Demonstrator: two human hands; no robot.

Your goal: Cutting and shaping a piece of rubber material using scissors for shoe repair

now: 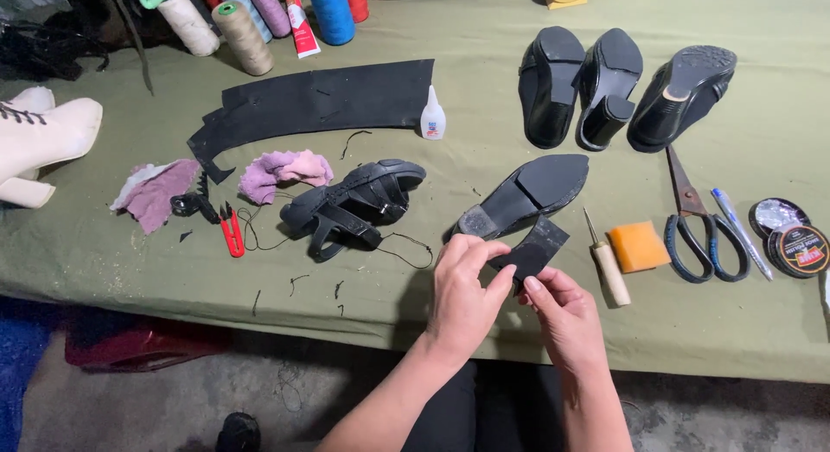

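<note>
Head view: hands point(510, 301) pinching rubber piece point(538, 249).

I see a small white glue bottle point(432, 119) with a blue-and-red label standing upright just right of the black rubber sheet point(320, 99). A red-and-white glue tube point(300, 24) lies among the thread cones point(242, 37) at the far edge. At the right, a round shoe-polish tin point(799, 250) with a black, red and gold label lies beside its silvery lid point(775, 214).

Black rubber piece point(536, 249), orange sponge point(638, 246), olive-green tablecloth point(484, 115), red thread snips point(231, 232)
</note>
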